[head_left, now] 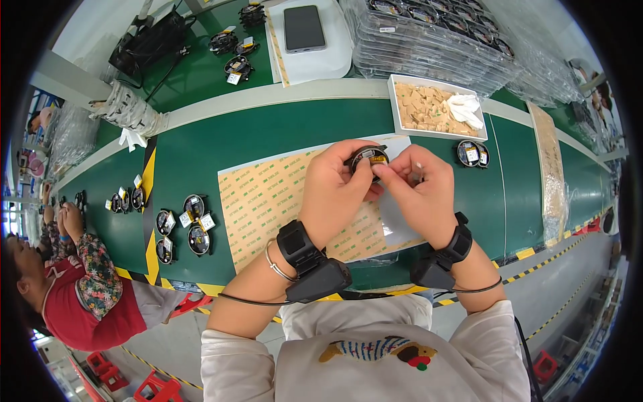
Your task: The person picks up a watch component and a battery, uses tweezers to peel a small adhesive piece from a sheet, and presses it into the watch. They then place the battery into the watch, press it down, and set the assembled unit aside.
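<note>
Over the middle of the bench, my left hand (335, 191) is closed around a small round black electronic housing (370, 158). Inside its open face a yellow part and some small components show. My right hand (423, 187) meets it from the other side, thumb and fingers pinched together at the housing's lower right edge. Whatever is between those fingertips is too small or hidden to make out. Below both hands lies a tan sheet of adhesive pieces with green print (268, 201); a bare, whitish part of its backing (400, 221) shows near my right wrist.
Several similar round housings (199, 239) sit to the left, others (472, 154) to the right. A white box (394, 107) holds tan scraps and a crumpled tissue. Stacked clear trays (429, 57) and a phone (303, 28) stand behind. Another person (87, 288) sits at left.
</note>
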{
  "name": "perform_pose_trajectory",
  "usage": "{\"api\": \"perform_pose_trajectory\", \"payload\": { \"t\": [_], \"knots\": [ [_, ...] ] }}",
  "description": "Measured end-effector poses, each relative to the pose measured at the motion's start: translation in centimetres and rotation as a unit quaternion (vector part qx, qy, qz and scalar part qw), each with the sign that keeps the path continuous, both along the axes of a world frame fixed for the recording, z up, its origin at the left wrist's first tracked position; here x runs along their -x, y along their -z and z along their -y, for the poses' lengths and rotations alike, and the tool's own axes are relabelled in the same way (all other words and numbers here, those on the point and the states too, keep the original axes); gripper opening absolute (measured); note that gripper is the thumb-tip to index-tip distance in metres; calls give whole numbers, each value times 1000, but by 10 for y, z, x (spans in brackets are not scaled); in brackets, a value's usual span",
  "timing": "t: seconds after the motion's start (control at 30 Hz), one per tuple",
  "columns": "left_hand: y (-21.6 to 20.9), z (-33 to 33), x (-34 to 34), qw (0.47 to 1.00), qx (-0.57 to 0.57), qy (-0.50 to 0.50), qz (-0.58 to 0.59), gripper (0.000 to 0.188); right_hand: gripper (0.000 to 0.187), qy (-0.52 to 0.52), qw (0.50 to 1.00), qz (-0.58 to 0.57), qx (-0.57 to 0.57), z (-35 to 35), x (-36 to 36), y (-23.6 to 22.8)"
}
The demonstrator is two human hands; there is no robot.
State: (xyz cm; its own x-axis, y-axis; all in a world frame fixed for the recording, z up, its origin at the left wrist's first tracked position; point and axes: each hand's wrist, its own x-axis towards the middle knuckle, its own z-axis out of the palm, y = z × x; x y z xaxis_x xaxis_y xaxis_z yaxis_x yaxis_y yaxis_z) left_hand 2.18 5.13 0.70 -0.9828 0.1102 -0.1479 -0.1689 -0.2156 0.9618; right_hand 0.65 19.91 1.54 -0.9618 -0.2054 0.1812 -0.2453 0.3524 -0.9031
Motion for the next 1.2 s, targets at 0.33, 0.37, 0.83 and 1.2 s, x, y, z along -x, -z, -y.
{"api": "perform_pose_trajectory", "payload": {
  "t": [0.33, 0.37, 0.83, 1.2],
  "knots": [
    [3, -2, -4, 996, -32, -8, -78, 28, 14, -32, 999, 7, 21, -1, 1, 1],
    [2, -2, -4, 996, -38, -13, -79, 28, 14, -26, 998, 24, 51, 1, 0, 0],
    [5, -4, -6, 993, 31, -4, -117, 29, 16, -53, 995, 83, 12, -7, 10, -5],
    [-8, 6, -5, 998, 41, 18, -41, 27, 18, -116, 949, 244, 162, -20, 22, -13]
  ]
}}
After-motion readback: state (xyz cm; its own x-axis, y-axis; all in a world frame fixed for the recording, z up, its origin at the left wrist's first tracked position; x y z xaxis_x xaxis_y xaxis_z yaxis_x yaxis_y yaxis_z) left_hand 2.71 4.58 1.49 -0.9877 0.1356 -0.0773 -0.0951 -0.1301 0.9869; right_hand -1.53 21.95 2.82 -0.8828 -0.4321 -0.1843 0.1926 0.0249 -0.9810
